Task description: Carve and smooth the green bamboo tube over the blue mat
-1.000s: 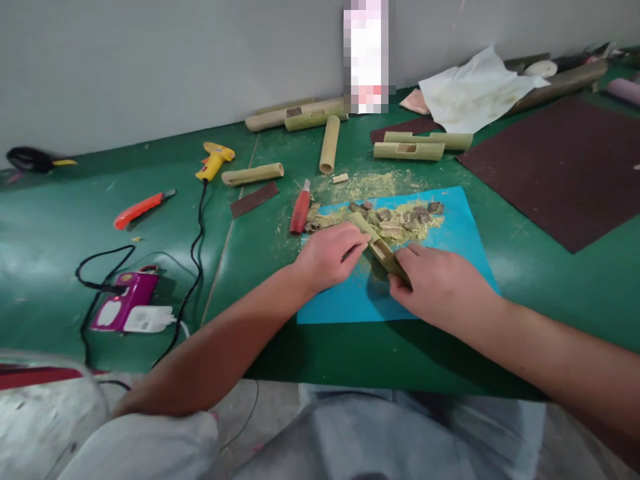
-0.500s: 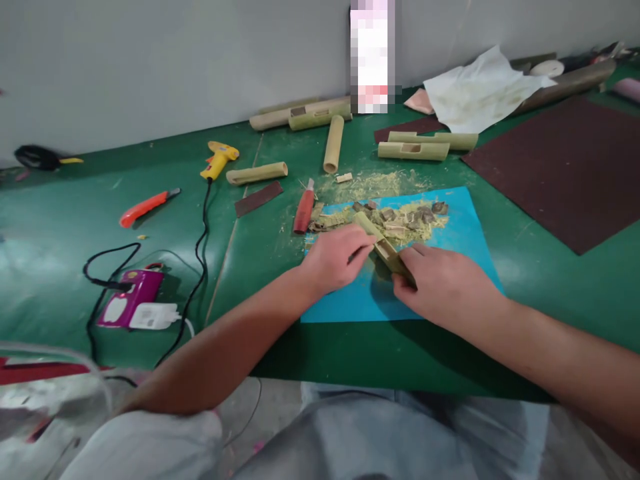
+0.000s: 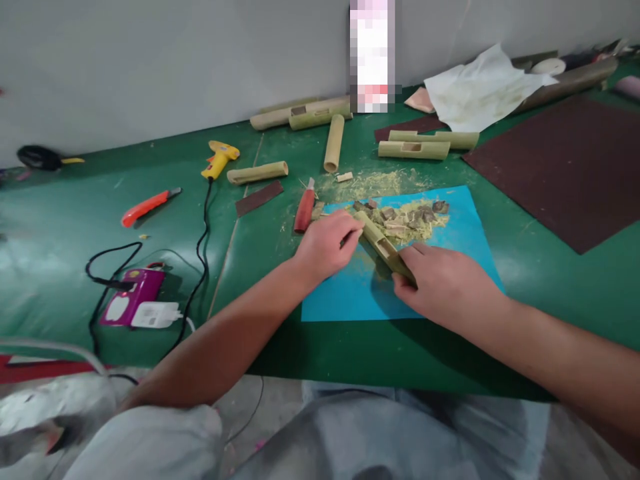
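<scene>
My right hand point(image 3: 443, 277) is wrapped round the near end of a bamboo tube point(image 3: 375, 235) with a rectangular slot cut in its side. The tube slants across a blue sheet point(image 3: 345, 300), its far end pointing up and left. At that far end is my left hand point(image 3: 327, 243), fingers pinched together beside the tube. Something dark shows between its thumb and fingers, too small to make out. Bamboo shavings and dark scraps point(image 3: 415, 220) lie behind the tube. A red-handled knife point(image 3: 305, 208) rests left of them, just past my left hand.
Other bamboo tubes point(image 3: 333, 143) lie towards the wall. On the left are a yellow glue gun point(image 3: 220, 159), an orange utility knife point(image 3: 150, 207) and a purple power strip point(image 3: 133, 297) with cords. A dark brown sheet point(image 3: 565, 167) and a white cloth point(image 3: 485, 90) are at the right.
My left hand has moved left and slightly up, from over the tube's slot to its far end. My right hand and the tube stay nearly where they were.
</scene>
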Demonstrator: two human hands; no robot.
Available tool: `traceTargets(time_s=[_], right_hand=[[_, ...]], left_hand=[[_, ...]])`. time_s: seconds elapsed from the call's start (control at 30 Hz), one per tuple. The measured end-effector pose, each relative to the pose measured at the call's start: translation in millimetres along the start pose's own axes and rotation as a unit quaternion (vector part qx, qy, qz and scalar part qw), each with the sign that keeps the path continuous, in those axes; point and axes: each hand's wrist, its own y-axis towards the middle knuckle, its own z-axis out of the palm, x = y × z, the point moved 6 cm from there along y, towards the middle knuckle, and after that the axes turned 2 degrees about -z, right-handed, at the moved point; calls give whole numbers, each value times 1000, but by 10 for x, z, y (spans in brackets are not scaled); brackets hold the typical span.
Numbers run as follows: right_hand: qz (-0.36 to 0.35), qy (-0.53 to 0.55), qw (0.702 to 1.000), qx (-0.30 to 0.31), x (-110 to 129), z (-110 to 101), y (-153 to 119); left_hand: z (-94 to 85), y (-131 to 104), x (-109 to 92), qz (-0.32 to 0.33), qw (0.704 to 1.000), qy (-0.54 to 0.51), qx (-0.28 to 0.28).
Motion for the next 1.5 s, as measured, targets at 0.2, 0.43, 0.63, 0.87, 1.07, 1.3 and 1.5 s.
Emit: traceTargets(time_s=[0.2, 0.43, 0.63, 0.87, 1.07, 1.3, 1.5], right_hand=[[1, -6, 1000, -10, -9, 9, -17], [-6, -9, 1000, -21, -9, 14, -8], [-6, 2, 1000, -23, 2, -4, -15], [-5, -7, 1000, -14, -1, 0, -12], [-3, -2, 1000, -9, 0, 5, -11], [-3, -6, 1000, -12, 7, -1, -13], [3, 3, 1000, -10, -7, 5, -16]], left_hand=[[-1, -9, -41, -9, 1000, -22, 6], [-23, 8, -27, -16, 1000, -19, -7], [-8, -5, -36, -11, 1000, -18, -2], [-16, -9, -34, -21, 999, -28, -10], [-5, -12, 17, -26, 999, -23, 3], [-4, -18, -23, 1, 1000, -22, 4], [-23, -10, -12, -23, 1000, -16, -5]])
